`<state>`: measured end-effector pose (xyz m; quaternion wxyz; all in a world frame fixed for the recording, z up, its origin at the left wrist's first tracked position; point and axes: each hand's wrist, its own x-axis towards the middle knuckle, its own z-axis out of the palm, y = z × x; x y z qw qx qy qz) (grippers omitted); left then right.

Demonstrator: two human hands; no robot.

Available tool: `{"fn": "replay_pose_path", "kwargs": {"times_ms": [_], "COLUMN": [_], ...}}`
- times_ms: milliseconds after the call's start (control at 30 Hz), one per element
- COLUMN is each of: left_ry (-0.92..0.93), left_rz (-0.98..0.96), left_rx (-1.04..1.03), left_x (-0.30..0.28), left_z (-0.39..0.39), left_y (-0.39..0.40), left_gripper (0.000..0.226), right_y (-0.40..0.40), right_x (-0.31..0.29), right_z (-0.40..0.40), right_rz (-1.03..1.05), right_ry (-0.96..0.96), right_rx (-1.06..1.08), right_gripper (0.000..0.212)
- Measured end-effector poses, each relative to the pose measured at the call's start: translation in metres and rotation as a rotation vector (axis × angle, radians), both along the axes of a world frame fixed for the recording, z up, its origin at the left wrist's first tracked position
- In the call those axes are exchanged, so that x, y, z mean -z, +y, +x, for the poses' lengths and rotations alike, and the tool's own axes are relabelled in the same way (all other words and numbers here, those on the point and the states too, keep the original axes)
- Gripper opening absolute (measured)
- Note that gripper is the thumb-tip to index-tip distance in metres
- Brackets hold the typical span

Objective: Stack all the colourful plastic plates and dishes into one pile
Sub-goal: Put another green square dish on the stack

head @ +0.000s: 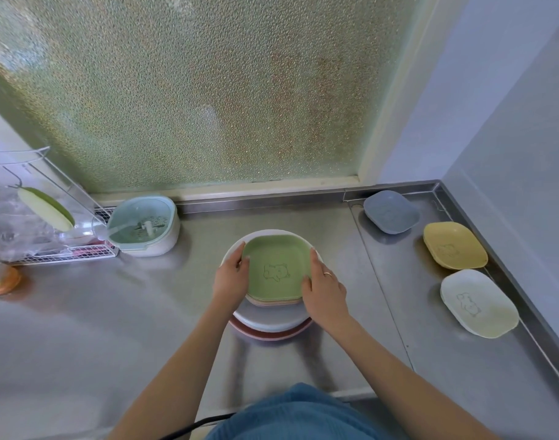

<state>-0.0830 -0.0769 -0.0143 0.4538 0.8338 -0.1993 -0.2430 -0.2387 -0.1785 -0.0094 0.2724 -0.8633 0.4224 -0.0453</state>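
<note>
Frosted, pebbled glass [208,90] fills the wall behind a stainless steel worktop [113,328] that runs into a corner on the right. Near the middle of that worktop stands the pile: a green square dish [276,268] with a little bear outline sits on top of a thin stack of pastel dishes [272,302], which rests in a white round plate [272,320], and under that a pink plate [272,335] shows along the near edge.

A person leans over it with both arms out. Their left hand [230,281] holds the left edge of the green dish, fingers curled along its rim. Their right hand [324,290], with a ring on one finger, grips the right edge the same way, thumb at the near corner.

Three dishes lie apart from the pile along the right-hand edge of the worktop: a blue-grey dish [391,211] furthest back, a yellow dish [454,246] just nearer, and a cream dish [478,303] nearest, the last two with the bear drawing visible.

Off to the left sit a pale teal strainer basket [144,225] in a white tub, a white wire rack [49,217] holding clear plastic and a green-edged thing I cannot identify, and something orange [1,281] at the edge of view.
</note>
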Motion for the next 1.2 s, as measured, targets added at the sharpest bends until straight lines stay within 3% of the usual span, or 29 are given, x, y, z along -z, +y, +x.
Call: {"fn": "replay_pose_path", "kwargs": {"times_ms": [200, 367, 467, 533, 633, 700, 867, 1200], "left_ry": [-0.009, 0.057, 0.003, 0.148, 0.482, 0.519, 0.515, 0.588], "left_rz": [-0.012, -0.065, 0.075, 0.104, -0.064, -0.108, -0.114, -0.154], "left_rx": [0.011, -0.019, -0.116, -0.155, -0.199, -0.215, -0.197, 0.011], "left_x": [-0.001, 0.0, 0.006, 0.008, 0.009, 0.01, 0.014, -0.005], "left_z": [0.001, 0.004, 0.004, 0.001, -0.006, -0.008, -0.004, -0.04], "left_y": [-0.001, 0.007, 0.019, 0.024, 0.027, 0.029, 0.033, -0.037], "left_gripper": [0.042, 0.044, 0.055, 0.06, 0.058, 0.055, 0.05, 0.037], "right_y": [-0.004, -0.01, -0.013, -0.014, -0.009, -0.005, -0.008, -0.069], "right_x": [-0.002, 0.005, 0.014, 0.022, 0.033, 0.035, 0.033, 0.032], "right_z": [0.004, -0.008, -0.018, -0.023, -0.027, -0.029, -0.025, -0.064], "right_rz": [0.003, 0.075, 0.221, 0.343, 0.473, 0.521, 0.491, 0.368], "right_ry": [0.025, -0.034, -0.042, -0.046, -0.094, -0.164, -0.18, -0.24], "right_rx": [-0.015, 0.045, 0.19, 0.212, 0.189, 0.202, 0.229, 0.436], "right_gripper": [0.066, 0.057, 0.061, 0.059, 0.057, 0.052, 0.038, 0.037]}}
